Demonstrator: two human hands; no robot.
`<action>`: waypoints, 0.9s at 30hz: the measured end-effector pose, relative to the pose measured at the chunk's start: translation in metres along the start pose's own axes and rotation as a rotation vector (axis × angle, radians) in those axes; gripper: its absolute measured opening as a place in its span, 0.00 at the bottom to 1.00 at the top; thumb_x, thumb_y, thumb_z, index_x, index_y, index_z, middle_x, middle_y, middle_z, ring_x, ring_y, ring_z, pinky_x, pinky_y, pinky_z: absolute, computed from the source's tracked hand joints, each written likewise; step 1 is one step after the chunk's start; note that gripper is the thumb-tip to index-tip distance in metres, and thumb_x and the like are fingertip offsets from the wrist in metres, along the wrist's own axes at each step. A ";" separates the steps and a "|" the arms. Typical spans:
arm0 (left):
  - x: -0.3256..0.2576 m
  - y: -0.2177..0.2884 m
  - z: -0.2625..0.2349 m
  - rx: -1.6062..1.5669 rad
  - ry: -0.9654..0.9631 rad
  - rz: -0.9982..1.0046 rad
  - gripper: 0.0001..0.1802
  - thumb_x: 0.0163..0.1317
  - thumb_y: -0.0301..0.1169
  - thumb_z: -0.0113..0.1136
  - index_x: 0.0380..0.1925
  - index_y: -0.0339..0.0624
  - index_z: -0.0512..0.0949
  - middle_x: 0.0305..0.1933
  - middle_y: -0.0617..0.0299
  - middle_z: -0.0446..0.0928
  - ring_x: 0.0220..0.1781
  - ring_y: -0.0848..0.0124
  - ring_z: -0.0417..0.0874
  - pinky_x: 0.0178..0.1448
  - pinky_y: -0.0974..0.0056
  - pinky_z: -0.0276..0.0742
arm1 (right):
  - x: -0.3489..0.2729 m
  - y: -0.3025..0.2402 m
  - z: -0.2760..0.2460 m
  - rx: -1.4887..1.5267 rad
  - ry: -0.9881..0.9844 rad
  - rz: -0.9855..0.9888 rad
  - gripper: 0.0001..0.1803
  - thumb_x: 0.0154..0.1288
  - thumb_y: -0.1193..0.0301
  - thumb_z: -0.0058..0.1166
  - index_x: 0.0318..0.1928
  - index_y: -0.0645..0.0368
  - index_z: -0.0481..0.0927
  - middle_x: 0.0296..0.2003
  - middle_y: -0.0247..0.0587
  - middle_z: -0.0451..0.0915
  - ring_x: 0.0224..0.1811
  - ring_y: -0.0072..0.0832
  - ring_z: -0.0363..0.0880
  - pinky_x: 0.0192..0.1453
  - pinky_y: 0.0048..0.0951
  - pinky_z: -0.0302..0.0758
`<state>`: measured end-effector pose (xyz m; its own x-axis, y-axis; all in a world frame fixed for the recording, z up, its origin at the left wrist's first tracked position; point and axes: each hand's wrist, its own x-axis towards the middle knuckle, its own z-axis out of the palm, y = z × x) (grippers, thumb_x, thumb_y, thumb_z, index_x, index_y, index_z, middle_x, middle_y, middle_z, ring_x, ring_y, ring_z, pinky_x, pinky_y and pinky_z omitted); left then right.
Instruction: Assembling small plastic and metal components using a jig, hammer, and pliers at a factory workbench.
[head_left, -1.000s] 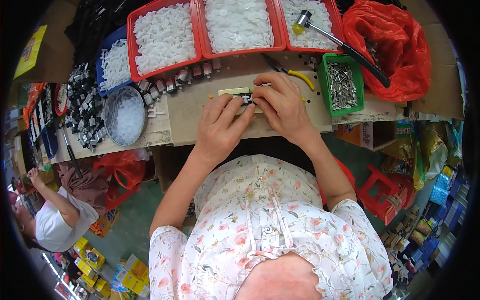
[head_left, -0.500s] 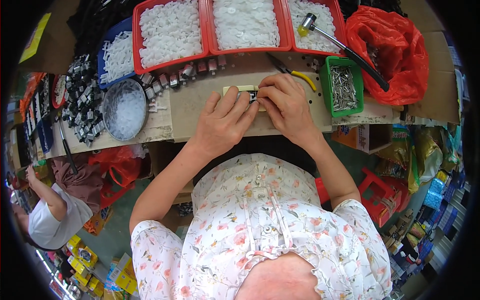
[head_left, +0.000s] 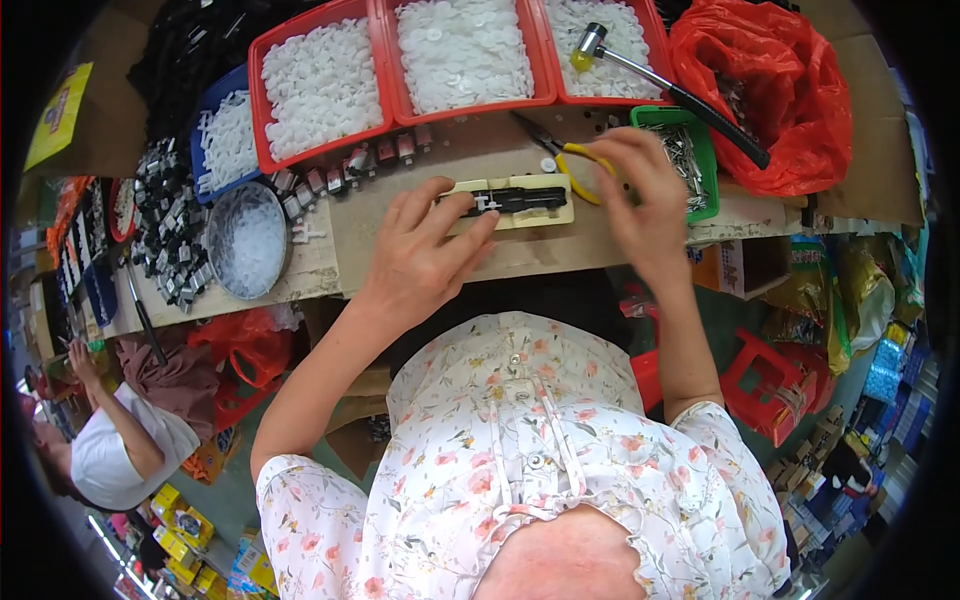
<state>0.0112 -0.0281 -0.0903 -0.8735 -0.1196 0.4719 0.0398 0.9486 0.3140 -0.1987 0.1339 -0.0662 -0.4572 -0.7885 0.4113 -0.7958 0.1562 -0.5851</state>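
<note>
A long black plastic part [head_left: 530, 200] lies in a cream holder block [head_left: 552, 218] on the bench, with a small white cross-shaped piece [head_left: 487, 201] set in its left half. My left hand [head_left: 425, 255] rests with spread fingers on the block's left end, and its fingertips reach the black part near the white piece. Off the block, my right hand [head_left: 645, 195] is raised at the right, thumb and fingers apart with nothing visible between them. Its fingertips overlap the yellow-handled pliers [head_left: 580, 188]; whether they touch cannot be made out. The green tray of metal pins [head_left: 705, 208] is just beyond it.
Red trays [head_left: 385, 118] of white plastic pieces line the back. A hammer [head_left: 690, 100] lies across the right tray toward a red bag [head_left: 760, 100]. A round metal bowl [head_left: 284, 255] and small metal-and-black parts [head_left: 175, 235] sit left. Another person [head_left: 125, 430] is at lower left.
My right hand has left the cream block and moved right, uncovering the black part and the pliers' handles. My left hand stays on the block's left end. The view has shifted slightly.
</note>
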 end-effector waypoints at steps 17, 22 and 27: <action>0.179 -0.029 0.058 -0.037 0.079 0.055 0.06 0.51 0.28 0.69 0.27 0.37 0.85 0.31 0.55 0.79 0.42 0.55 0.76 0.46 0.53 0.75 | -0.001 0.068 -0.032 -0.407 0.025 0.238 0.05 0.58 0.77 0.60 0.35 0.67 0.81 0.32 0.47 0.78 0.35 0.45 0.80 0.41 0.40 0.75; 0.199 -0.031 0.094 0.088 0.082 0.089 0.06 0.48 0.28 0.67 0.21 0.37 0.83 0.30 0.55 0.80 0.44 0.55 0.77 0.47 0.53 0.74 | 0.000 0.065 -0.033 -0.336 0.084 0.274 0.06 0.56 0.77 0.59 0.34 0.67 0.80 0.30 0.45 0.77 0.30 0.37 0.80 0.37 0.35 0.75; 0.205 -0.038 0.106 0.135 0.074 0.099 0.03 0.44 0.24 0.61 0.20 0.40 0.82 0.31 0.57 0.81 0.44 0.57 0.79 0.46 0.54 0.72 | 0.001 0.054 -0.045 -0.039 0.142 0.432 0.06 0.57 0.78 0.59 0.35 0.67 0.79 0.27 0.35 0.78 0.29 0.18 0.75 0.37 0.24 0.73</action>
<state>-0.2209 -0.0574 -0.0929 -0.8305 -0.0403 0.5556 0.0538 0.9869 0.1521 -0.2600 0.1685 -0.0661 -0.7982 -0.5572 0.2289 -0.5333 0.4771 -0.6986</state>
